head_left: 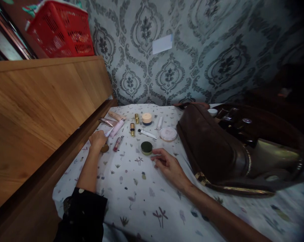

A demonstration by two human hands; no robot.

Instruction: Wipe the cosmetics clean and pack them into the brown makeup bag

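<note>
My left hand (98, 138) is closed at the left edge of the cloth, beside a pale pink tube (116, 128); what its fingers hold, if anything, is hidden. Just under it lies a small brown round item (105, 148). My right hand (167, 163) is open with bent fingers, its fingertips beside a round jar with a dark green lid (146, 147); I cannot tell whether they touch. Around them lie a lip gloss tube (117, 144), a black and gold lipstick (132, 129), a white pen-like tube (148, 134) and a round compact (168, 133).
A large open brown bag (210, 148) with items inside stands on the right of the patterned cloth (131, 215). Behind sit a cream-lidded jar (147, 118) and a clear tube (159, 123). A wooden panel (48, 97) bounds the left, topped by a red basket (63, 30).
</note>
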